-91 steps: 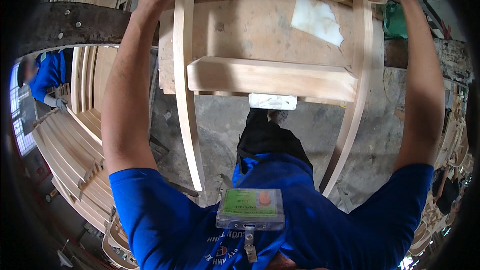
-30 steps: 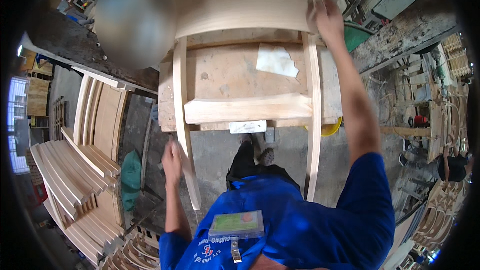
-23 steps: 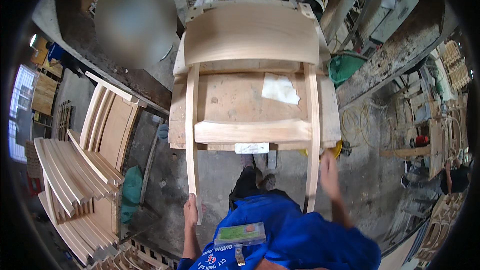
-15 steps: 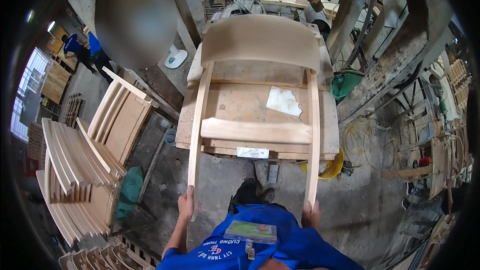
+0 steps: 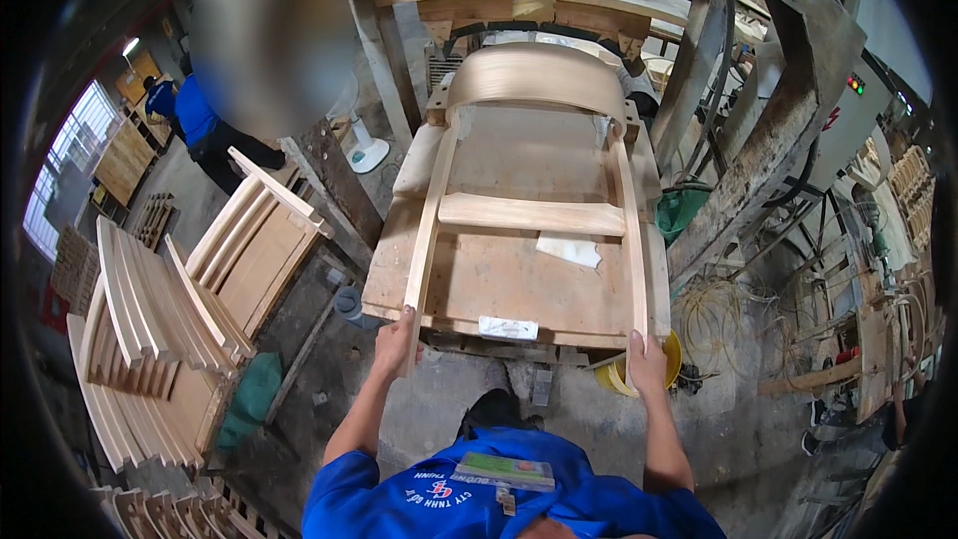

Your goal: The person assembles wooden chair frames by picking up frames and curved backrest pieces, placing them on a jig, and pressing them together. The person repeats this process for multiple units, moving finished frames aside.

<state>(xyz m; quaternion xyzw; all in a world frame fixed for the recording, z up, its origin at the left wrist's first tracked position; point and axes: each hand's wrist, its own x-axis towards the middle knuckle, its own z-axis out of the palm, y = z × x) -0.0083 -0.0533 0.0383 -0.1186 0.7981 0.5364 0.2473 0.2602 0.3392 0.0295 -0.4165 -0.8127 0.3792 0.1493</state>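
A pale wooden chair back frame (image 5: 534, 214) spans the work table, its two long legs pointing toward me. At its far end is a broad curved backrest panel (image 5: 534, 78); a crossbar joins the legs midway. My left hand (image 5: 396, 337) is closed round the near end of the left leg. Round the end of the right leg my right hand (image 5: 646, 364) is wrapped in the same way. Both hands are just in front of the table's near edge. On the wooden table top (image 5: 499, 284), a torn white sheet (image 5: 570, 249) lies partly under the crossbar.
Curved wooden slats (image 5: 150, 309) are stacked at the left. Rusty metal posts (image 5: 763, 175) flank the table. A yellow bucket (image 5: 671, 364) stands below its right corner, near coiled hose (image 5: 714, 314). Two people (image 5: 205, 120) in blue are at the far left.
The frame has moved away from me, its crossbar now farther over the table. Both hands have gone forward with it, and the backrest panel has tilted. My view has shifted a little.
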